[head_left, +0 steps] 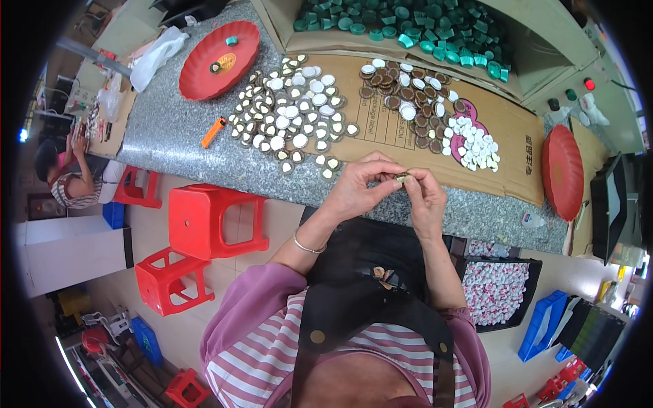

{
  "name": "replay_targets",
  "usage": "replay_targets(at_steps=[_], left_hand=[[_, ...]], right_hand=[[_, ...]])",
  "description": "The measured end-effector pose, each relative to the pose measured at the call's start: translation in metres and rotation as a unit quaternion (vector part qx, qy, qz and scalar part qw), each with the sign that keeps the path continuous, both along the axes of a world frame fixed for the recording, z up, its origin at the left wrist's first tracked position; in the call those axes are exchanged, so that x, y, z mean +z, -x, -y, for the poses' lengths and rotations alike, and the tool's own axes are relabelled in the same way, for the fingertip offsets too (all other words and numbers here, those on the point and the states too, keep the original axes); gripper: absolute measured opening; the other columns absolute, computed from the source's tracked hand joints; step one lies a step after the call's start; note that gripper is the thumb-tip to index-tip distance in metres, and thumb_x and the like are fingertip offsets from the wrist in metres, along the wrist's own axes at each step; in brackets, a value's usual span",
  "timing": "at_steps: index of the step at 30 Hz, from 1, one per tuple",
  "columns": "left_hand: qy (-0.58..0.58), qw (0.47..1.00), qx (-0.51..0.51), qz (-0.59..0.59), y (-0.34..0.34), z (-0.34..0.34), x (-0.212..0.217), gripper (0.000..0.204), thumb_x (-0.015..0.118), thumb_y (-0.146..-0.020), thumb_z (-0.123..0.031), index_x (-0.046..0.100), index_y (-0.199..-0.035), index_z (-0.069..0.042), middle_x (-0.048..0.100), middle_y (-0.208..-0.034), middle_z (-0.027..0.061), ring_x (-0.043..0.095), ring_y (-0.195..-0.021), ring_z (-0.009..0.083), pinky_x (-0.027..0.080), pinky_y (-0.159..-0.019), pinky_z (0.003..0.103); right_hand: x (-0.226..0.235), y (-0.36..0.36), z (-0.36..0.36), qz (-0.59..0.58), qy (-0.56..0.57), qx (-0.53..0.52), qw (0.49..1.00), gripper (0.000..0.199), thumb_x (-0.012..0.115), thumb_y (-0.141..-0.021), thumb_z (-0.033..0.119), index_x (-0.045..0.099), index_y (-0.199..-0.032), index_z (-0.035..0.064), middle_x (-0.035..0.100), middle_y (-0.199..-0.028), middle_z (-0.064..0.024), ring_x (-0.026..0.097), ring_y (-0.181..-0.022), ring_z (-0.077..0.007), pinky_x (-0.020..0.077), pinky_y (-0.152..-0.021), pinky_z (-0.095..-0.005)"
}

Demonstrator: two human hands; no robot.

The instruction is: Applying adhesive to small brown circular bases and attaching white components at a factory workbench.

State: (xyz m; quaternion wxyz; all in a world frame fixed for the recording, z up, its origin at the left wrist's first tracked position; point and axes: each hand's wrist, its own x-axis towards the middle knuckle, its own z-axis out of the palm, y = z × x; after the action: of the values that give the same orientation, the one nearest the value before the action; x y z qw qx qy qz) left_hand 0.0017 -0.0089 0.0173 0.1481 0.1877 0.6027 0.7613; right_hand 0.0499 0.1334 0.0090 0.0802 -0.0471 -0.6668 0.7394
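Both hands pinch one small cap (401, 178) | left hand (358, 189) | right hand (425, 197) | cap's facing unclear

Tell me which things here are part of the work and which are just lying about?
In use: left hand, right hand, small cap, silver caps, brown caps, white discs.
Lying about: orange lighter, red stools, red dish.

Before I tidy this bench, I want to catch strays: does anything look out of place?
Yes. An orange lighter lies on the stone counter beside the pale caps, unlike anything else there. A lone green cap sits in the red tray, away from the box of green caps. Both hands pinch one small cap.
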Motion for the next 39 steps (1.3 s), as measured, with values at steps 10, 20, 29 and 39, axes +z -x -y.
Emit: replay_targets(at_steps=[10,20,29,39], left_hand=[[-0.008,0.998,0.049,0.023,0.000,0.022,-0.009,0.010,0.060,-0.081,0.000,0.060,-0.090,0.001,0.057,-0.084,0.0004,0.054,-0.074,0.0053,0.046,-0.065,0.020],[0.015,0.995,0.097,-0.010,0.028,0.075,0.011,0.021,0.053,-0.085,0.000,0.058,-0.105,0.000,0.054,-0.095,0.0029,0.054,-0.085,0.0092,0.048,-0.074,0.022],[0.404,0.792,0.286,-0.358,0.084,0.093,0.048,0.036,0.063,-0.069,0.002,0.058,-0.104,-0.003,0.054,-0.099,0.0119,0.053,-0.089,0.0299,0.043,-0.079,0.037],[0.515,0.780,0.100,-0.341,0.146,0.010,0.013,0.019,0.064,-0.073,-0.014,0.057,-0.085,-0.001,0.058,-0.087,0.0141,0.054,-0.090,0.0313,0.042,-0.078,0.040]], right_hand=[[-0.002,-0.025,0.003,-0.012,-0.146,-0.043,0.988,0.023,0.043,-0.091,0.005,0.057,-0.107,-0.0042,0.063,-0.096,-0.0130,0.061,-0.084,-0.0172,0.0468,-0.079,-0.0285],[-0.012,-0.087,-0.034,0.006,-0.161,-0.244,0.956,0.018,0.042,-0.092,0.005,0.054,-0.102,-0.0037,0.060,-0.090,-0.0105,0.056,-0.075,-0.0130,0.0446,-0.076,-0.0264],[-0.030,-0.114,-0.134,-0.019,-0.276,-0.548,0.789,0.051,0.067,-0.079,0.007,0.040,-0.121,-0.0019,0.046,-0.117,-0.0129,0.046,-0.104,-0.0193,0.0387,-0.090,-0.0308],[-0.021,-0.092,-0.188,0.011,-0.301,-0.444,0.844,0.074,0.069,-0.075,0.005,0.025,-0.134,-0.0044,0.033,-0.134,-0.0224,0.035,-0.125,-0.0271,0.0261,-0.105,-0.0359]])
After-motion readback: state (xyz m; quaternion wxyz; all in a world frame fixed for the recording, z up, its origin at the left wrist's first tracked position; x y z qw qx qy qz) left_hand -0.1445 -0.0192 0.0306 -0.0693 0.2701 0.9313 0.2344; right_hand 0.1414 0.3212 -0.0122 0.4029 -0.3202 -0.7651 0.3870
